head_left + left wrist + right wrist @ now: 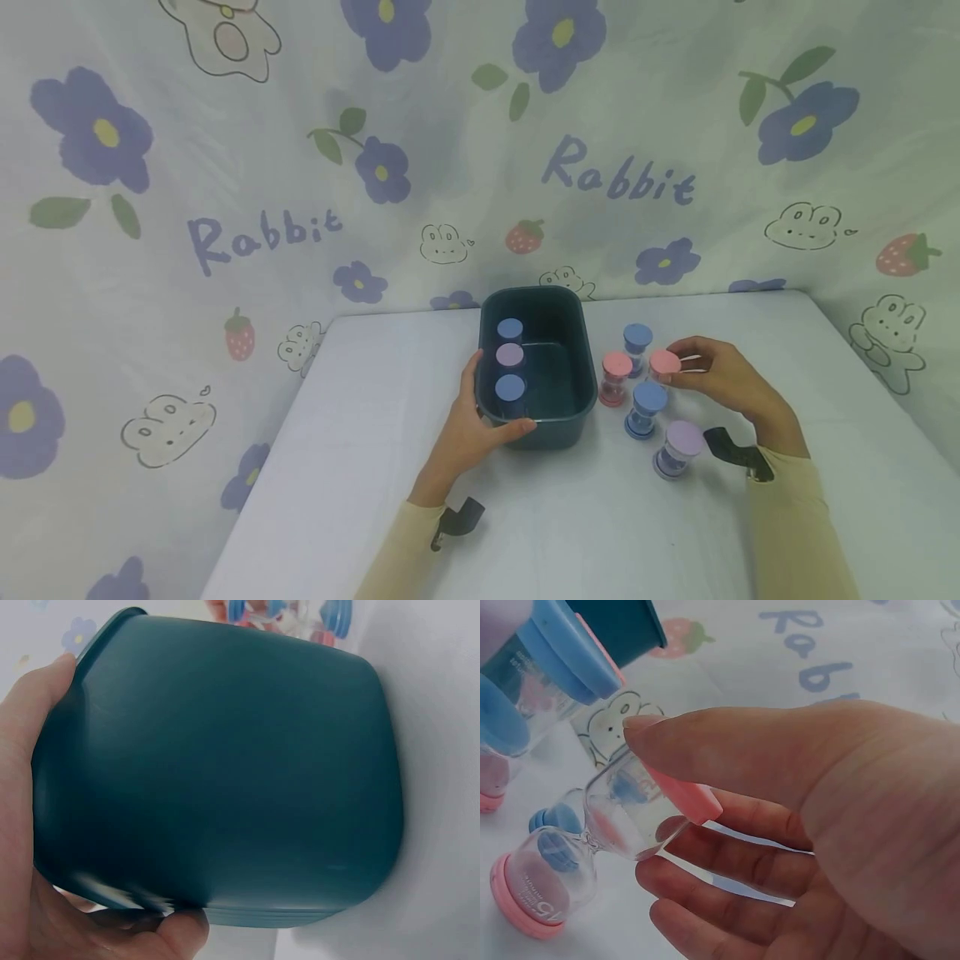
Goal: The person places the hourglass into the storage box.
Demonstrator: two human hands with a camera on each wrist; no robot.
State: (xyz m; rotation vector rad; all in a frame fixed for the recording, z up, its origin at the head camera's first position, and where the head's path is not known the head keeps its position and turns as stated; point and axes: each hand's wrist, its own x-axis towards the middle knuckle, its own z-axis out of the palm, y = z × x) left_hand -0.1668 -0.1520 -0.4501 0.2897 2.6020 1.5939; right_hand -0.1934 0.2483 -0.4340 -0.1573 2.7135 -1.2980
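Observation:
My left hand point(467, 429) grips the near left corner of a dark green plastic bin point(551, 433), thumb over the front rim and fingers along the left side. Inside the bin stand a blue, a purple and another blue sand timer point(510, 387) in a row along its left wall. My right hand point(723, 375) pinches a pink sand timer point(532, 900) by its upper end, thumb on one side and fingers on the other. That timer leans in the right wrist view. Close about it are a second pink sand timer point(617, 368) and a blue sand timer point(648, 400).
Another blue sand timer point(637, 337) stands behind the held one. A purple sand timer point(682, 442) is nearest the front, close to the right wrist. Everything rests on a white-covered table point(352, 417). A printed curtain point(450, 167) with flowers and rabbits hangs right behind.

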